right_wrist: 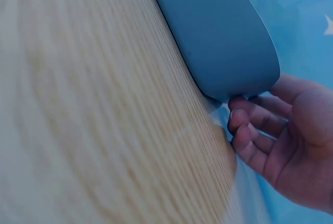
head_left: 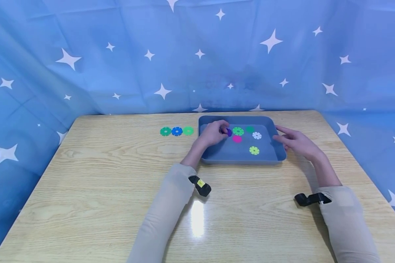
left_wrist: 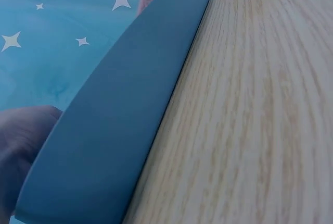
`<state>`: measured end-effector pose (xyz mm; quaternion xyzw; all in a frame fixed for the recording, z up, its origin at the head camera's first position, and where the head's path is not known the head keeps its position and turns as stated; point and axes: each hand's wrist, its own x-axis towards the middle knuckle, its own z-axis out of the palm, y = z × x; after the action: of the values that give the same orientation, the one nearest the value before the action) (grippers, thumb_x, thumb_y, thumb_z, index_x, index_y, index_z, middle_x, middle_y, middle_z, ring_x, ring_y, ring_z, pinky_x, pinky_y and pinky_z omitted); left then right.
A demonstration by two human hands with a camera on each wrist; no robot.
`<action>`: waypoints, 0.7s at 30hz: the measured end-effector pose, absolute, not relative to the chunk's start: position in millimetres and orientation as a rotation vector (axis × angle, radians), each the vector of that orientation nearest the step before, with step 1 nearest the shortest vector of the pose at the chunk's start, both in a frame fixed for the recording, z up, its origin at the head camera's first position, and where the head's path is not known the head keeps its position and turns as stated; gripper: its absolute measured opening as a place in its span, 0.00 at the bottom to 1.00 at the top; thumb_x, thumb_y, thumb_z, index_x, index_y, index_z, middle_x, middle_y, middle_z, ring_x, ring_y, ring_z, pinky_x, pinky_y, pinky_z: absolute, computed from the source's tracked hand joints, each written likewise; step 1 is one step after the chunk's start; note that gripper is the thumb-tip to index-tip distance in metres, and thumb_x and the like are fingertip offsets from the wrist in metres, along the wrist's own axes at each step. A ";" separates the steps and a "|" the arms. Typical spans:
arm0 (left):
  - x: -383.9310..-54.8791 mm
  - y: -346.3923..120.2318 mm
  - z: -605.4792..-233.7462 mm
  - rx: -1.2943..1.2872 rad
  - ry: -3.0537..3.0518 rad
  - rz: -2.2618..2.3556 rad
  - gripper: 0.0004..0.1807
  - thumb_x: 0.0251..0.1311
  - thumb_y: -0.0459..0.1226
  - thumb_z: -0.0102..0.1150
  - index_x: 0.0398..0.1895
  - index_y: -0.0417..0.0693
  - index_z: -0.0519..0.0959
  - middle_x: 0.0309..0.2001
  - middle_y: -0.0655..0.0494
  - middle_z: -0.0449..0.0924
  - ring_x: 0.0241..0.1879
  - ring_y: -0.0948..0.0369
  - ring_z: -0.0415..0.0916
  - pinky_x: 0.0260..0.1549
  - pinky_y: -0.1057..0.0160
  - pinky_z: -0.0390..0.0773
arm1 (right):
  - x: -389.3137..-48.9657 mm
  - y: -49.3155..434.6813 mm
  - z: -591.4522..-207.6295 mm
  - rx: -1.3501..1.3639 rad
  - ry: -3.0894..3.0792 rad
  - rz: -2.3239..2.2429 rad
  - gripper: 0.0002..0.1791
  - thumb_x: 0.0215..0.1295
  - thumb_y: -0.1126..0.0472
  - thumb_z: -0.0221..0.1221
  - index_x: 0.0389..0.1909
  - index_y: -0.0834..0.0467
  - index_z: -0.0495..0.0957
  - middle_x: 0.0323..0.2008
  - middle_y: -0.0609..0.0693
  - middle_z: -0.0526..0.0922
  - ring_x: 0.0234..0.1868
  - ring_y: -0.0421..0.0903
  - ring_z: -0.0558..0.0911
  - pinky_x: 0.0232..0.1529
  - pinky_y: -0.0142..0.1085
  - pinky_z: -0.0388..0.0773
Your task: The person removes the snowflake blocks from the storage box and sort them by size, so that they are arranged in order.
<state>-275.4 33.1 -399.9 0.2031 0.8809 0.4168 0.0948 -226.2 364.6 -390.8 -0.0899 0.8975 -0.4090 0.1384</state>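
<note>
A shallow blue-grey tray (head_left: 240,162) holds several notched plastic discs. My left hand (head_left: 214,133) reaches over its left side, curled fingers pinching a purple disc (head_left: 229,132). Close by lie a green disc (head_left: 238,131) and a pink disc (head_left: 237,139). At the right wall of the tray, my right hand (head_left: 294,141) grips the edge, with the thumb at the rim. The right wrist view shows that hand's fingers (right_wrist: 255,117) bent against the outer wall. In the left wrist view, the tray wall (left_wrist: 114,104) hides most of the left hand (left_wrist: 23,140).
Left of the tray, a dark green disc (head_left: 165,131), a blue disc (head_left: 176,131) and a light green disc (head_left: 188,130) lie in a row on the wooden table (head_left: 102,182). Inside the tray are also a white disc (head_left: 256,135) and a yellow disc (head_left: 254,150). A starry blue cloth (head_left: 125,73) hangs behind.
</note>
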 end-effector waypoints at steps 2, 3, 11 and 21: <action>-274.9 33.7 -400.5 0.584 2.607 1.230 0.21 0.65 0.30 0.65 0.62 0.40 0.77 0.42 0.52 0.83 0.44 0.58 0.79 0.47 0.64 0.76 | -225.8 364.5 -390.7 -0.257 2.595 -1.186 0.40 0.77 0.45 0.53 0.80 0.56 0.49 0.25 0.53 0.70 0.26 0.51 0.72 0.32 0.39 0.71; -274.8 34.0 -400.7 0.575 2.607 1.223 0.22 0.65 0.31 0.65 0.62 0.40 0.76 0.41 0.52 0.82 0.43 0.59 0.78 0.47 0.65 0.76 | -225.7 364.6 -390.7 -0.257 2.595 -1.187 0.40 0.77 0.45 0.53 0.81 0.56 0.49 0.25 0.53 0.69 0.26 0.51 0.72 0.32 0.39 0.71; -274.1 34.6 -402.3 0.484 2.680 1.136 0.17 0.62 0.36 0.71 0.51 0.40 0.80 0.47 0.48 0.75 0.48 0.56 0.70 0.48 0.62 0.73 | -225.8 364.9 -390.8 -0.261 2.597 -1.181 0.40 0.78 0.45 0.52 0.81 0.56 0.49 0.26 0.52 0.69 0.27 0.51 0.72 0.32 0.39 0.71; -270.0 33.0 -400.5 0.493 2.651 1.215 0.17 0.61 0.35 0.71 0.50 0.51 0.77 0.36 0.52 0.77 0.37 0.56 0.73 0.36 0.62 0.72 | -226.4 363.7 -390.6 -0.235 2.606 -1.179 0.40 0.77 0.45 0.52 0.80 0.57 0.50 0.28 0.53 0.69 0.28 0.51 0.73 0.33 0.39 0.72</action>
<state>-270.0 33.0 -400.5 0.1659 0.8925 0.4092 0.0918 -226.4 363.7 -390.6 -0.0811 0.8996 -0.4072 0.1355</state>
